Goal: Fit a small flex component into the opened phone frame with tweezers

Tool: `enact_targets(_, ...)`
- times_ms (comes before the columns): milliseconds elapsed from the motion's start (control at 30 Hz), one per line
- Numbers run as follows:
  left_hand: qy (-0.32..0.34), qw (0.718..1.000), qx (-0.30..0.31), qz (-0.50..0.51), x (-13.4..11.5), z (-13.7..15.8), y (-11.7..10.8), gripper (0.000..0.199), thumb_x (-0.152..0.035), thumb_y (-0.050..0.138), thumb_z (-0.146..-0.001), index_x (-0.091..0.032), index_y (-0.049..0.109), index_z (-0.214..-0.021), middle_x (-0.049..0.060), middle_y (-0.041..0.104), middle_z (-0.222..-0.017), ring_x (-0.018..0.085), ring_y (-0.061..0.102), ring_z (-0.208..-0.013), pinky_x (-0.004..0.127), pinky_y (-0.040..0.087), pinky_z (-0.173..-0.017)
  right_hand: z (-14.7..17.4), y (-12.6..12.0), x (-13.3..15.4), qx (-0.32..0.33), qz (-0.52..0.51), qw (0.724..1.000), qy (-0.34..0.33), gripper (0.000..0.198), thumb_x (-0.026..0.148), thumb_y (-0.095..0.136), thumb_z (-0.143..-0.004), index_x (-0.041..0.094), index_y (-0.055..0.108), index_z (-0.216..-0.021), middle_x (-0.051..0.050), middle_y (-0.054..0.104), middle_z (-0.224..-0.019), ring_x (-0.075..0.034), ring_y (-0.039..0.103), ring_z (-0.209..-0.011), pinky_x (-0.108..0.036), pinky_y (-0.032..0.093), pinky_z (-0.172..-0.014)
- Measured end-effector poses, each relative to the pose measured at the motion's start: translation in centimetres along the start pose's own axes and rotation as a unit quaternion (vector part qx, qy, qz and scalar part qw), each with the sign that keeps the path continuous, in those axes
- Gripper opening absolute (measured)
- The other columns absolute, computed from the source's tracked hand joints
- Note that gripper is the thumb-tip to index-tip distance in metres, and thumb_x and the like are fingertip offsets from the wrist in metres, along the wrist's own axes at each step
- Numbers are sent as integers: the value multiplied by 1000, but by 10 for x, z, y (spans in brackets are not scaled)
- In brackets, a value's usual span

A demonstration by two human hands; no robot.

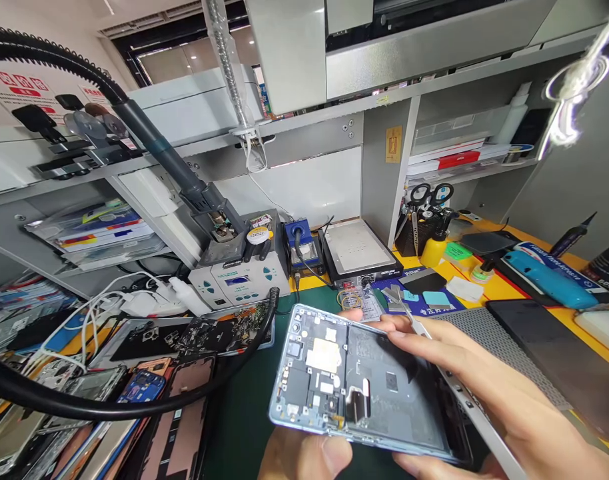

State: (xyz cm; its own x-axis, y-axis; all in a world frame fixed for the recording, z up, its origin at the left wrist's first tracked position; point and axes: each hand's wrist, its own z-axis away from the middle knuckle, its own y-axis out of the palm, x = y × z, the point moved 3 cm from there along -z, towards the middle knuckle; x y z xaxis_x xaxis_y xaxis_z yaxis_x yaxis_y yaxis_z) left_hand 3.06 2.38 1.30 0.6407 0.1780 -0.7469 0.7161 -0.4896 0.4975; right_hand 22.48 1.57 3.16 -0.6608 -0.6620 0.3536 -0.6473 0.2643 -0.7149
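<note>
A smartphone frame with a blue edge (379,387) is held up, tilted, its bare inner side facing me. My left hand (304,457) grips it from below, the thumb on the near edge and a fingertip showing at the far edge. My right hand (489,380) has silvery metal tweezers (464,393) between its fingers, the tips pointing up and away. Fingers of this same hand also rest against the frame's right part. Behind the frame lie a wire coil and a small clear packet (362,303).
On the left lie several phone parts (174,413), crossed by a thick black hose (134,407). A grey rework station (239,277), a blue iron holder (302,243) and a heating plate (357,247) stand behind. At the right are a dark phone (559,367) and a yellow bottle (434,247).
</note>
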Motion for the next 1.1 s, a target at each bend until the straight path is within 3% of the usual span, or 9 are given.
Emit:
enact_targets(100,-29,999,21,38,1,-2,0,80,-54,76,-79,-38,48,-153,7,56,-153,43,32,-151,63,16,-123,-3,3,0,33,-11,999,-21,87,41,80,-77,25,41,-153,-5,57,-154,-30,55,-141,-31,40,-119)
enact_targets(200,-65,996,2,65,1,-1,-2,79,-36,73,-83,-40,43,-155,3,51,-159,40,27,-154,62,10,-125,-10,3,2,-1,-20,999,-35,77,36,76,-82,19,44,-150,-11,60,-149,-28,57,-139,-34,39,-121)
enact_targets(267,-80,993,-41,76,2,-2,-1,70,-35,71,-83,-35,52,-151,4,53,-157,39,24,-155,59,9,-126,-15,6,5,-18,-17,999,-42,69,35,74,-86,16,46,-146,-14,64,-143,-27,61,-134,-35,45,-119)
enact_targets(367,-102,979,-137,114,8,-4,3,62,-61,61,-89,-22,68,-136,10,58,-152,39,25,-155,56,18,-126,-18,14,8,-14,2,1000,-27,62,37,71,-89,15,47,-143,-17,67,-137,-29,65,-128,-39,57,-109)
enact_targets(533,-150,934,-267,184,16,-14,8,70,-76,42,-92,-23,72,-128,11,71,-135,36,49,-142,52,36,-119,-17,25,8,16,20,999,-32,70,48,76,-86,14,50,-141,-21,70,-133,-37,67,-125,-49,64,-96)
enact_targets(700,-168,920,-268,231,12,-19,3,75,-79,40,-91,-17,77,-112,14,79,-113,39,62,-127,54,43,-112,-23,5,11,-64,-87,992,-64,33,20,57,-96,18,65,-127,-11,80,-115,-24,78,-107,-33,64,-94)
enact_targets(800,-195,912,-260,250,12,-16,3,82,-84,39,-87,-15,77,-109,16,80,-104,41,65,-122,56,46,-108,-23,-1,12,-66,-189,979,44,37,10,52,-96,26,64,-127,-1,84,-100,-15,82,-86,-16,66,-79)
enact_targets(900,-189,915,-253,253,11,-15,4,83,-84,36,-88,-16,75,-114,15,80,-101,41,65,-120,56,47,-106,-19,4,14,-17,-268,957,112,21,16,64,-93,30,68,-108,6,84,-84,-12,81,-67,-10,64,-63)
enact_targets(1100,-188,928,-223,232,12,-15,7,90,-88,33,-85,-17,72,-123,14,78,-106,41,66,-119,55,49,-104,-32,6,23,3,-247,969,27,34,6,80,-75,29,81,-100,1,84,-86,-15,81,-70,-13,65,-65)
